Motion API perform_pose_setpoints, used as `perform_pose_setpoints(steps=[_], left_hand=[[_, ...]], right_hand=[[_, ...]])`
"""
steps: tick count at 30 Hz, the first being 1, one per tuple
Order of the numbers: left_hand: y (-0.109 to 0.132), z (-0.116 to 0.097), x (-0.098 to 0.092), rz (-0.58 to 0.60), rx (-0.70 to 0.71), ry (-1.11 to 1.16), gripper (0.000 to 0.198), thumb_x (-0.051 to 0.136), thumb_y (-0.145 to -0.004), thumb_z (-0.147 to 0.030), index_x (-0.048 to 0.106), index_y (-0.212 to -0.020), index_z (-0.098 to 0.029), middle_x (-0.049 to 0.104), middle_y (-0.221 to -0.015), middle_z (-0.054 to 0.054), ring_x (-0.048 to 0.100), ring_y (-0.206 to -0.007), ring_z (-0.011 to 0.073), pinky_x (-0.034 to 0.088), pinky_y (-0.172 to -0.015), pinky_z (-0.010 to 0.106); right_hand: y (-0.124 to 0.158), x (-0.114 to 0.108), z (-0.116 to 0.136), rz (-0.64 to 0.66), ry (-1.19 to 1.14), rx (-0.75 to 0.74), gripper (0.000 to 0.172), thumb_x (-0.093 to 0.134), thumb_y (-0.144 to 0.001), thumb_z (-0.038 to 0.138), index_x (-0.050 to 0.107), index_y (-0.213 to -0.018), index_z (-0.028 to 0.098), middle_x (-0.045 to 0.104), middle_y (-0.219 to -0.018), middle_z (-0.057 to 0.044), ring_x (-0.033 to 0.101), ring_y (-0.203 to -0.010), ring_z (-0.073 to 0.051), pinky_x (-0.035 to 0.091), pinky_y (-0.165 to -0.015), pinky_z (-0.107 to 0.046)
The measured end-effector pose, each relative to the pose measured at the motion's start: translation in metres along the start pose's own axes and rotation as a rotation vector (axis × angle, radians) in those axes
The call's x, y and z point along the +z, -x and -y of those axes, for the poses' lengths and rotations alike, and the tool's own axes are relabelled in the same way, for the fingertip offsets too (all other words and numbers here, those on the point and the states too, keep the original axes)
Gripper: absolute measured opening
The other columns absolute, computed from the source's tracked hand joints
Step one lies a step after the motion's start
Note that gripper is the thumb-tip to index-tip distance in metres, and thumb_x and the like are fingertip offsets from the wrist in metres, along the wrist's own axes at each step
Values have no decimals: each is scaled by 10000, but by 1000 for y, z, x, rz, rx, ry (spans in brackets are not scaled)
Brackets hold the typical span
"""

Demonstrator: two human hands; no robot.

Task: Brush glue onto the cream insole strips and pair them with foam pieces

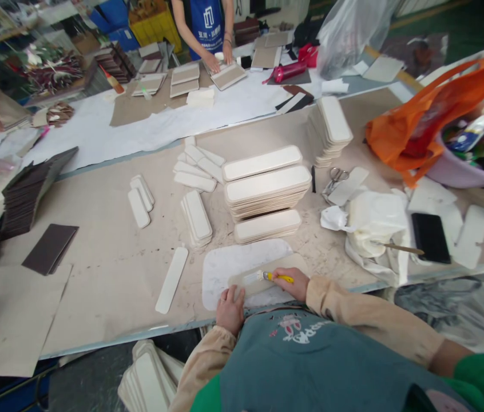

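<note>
My right hand (292,282) is closed around the yellow handle of a flat brush (273,276). Its bristles touch a long beige board with rounded ends (253,280), and a whitish wet streak shows beside them. At the board's left end, my left hand (230,311) rests with its fingertips on the surface, thumb and fingers apart. Under the board lies a white rounded sheet (220,269). Just beyond it stand stacks of long white-faced strips (268,186). A single white strip (172,280) lies to the left of my left hand.
Smaller white pieces (197,217) lie left of the stacks. To the right are scissors (336,178), a white plastic-wrapped container (377,220) with a stick across it, a black phone (431,237) and an orange bag (426,120). Across the table, a co-worker's hands (220,62) touch a board.
</note>
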State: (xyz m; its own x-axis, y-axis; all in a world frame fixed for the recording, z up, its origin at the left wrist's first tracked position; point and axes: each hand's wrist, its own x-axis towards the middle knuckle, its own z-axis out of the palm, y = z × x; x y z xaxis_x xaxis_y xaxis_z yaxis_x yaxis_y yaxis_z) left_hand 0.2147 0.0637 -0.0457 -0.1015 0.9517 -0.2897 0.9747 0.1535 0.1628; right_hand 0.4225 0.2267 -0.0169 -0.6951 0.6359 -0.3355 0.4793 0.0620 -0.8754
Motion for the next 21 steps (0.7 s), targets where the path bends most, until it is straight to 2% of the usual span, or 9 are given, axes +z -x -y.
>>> perform_pose_setpoints(steps=[9, 13, 15, 17, 21], left_hand=[[-2, -3, -4, 30, -12, -27, 484, 480, -772, -133, 528, -1233, -272, 473, -1258, 91, 422, -1103, 253, 449, -866, 378], [0, -2, -1, -1, -4, -23, 473, 474, -781, -143, 524, -1236, -262, 468, -1263, 96, 421, -1111, 255, 448, -864, 382], [1, -2, 2, -24, 7, -20, 470, 465, -789, -142, 520, -1242, -254, 470, -1267, 103, 417, -1115, 261, 443, -873, 394], [3, -1, 6, -40, 12, -17, 470, 461, -792, -141, 516, -1248, -240, 470, -1273, 110, 413, -1119, 268, 434, -889, 407], [6, -2, 11, -43, 10, -11, 484, 450, -796, -137, 497, -1271, -217, 455, -1307, 109, 391, -1142, 278, 415, -918, 425]], right_hand=[[36, -51, -30, -214, 73, 115, 269, 444, -813, 430, 620, -807, 228, 556, -562, 34, 519, -554, -138, 420, -559, -246], [48, -65, -30, -292, 132, 110, 254, 450, -808, 428, 613, -791, 234, 575, -583, 28, 534, -560, -147, 431, -577, -261], [51, -63, -23, -277, 104, 80, 256, 451, -812, 428, 607, -783, 226, 572, -583, 27, 535, -555, -143, 432, -579, -258], [49, -54, -13, -196, 19, 49, 261, 448, -821, 426, 602, -799, 218, 566, -579, 29, 533, -542, -133, 431, -567, -247], [34, -17, 4, -6, -155, 8, 257, 461, -820, 411, 604, -832, 199, 563, -568, 30, 529, -530, -119, 425, -542, -226]])
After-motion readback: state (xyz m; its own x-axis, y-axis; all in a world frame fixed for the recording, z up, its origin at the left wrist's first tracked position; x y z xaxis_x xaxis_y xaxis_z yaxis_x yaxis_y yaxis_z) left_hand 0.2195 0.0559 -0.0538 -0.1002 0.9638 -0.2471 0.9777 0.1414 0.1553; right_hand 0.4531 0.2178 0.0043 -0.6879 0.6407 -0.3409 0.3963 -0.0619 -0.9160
